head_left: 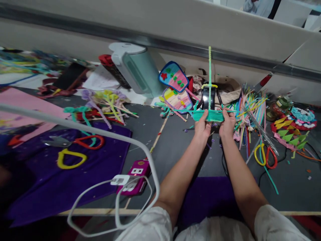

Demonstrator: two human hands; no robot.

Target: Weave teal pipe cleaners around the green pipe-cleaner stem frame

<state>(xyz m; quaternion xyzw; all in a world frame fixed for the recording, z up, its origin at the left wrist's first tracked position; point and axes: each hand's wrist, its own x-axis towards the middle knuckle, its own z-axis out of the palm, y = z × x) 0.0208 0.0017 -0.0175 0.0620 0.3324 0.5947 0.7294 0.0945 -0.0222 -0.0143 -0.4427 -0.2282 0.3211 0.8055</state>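
Observation:
Between my two hands is a teal woven panel of pipe cleaners (215,116), held above the table. My left hand (203,129) pinches its left part, thumb on top. At its right end my right hand (227,124) grips it with thumb and fingers. A pale green pipe cleaner (210,70) stands up from the panel's middle, with a yellow piece (209,86) crossing it. Thin teal ends stick out sideways past both hands. Behind the panel is a shiny black rounded object (209,97), partly hidden.
Loose pipe cleaners (255,107) and scissors (265,155) lie at the right, near a glass jar (279,105). More scissors (72,147) rest on purple cloth (105,167) at the left. A magenta power strip (136,175) with a white cable lies nearer. A pale teal kettle-like container (140,70) stands behind.

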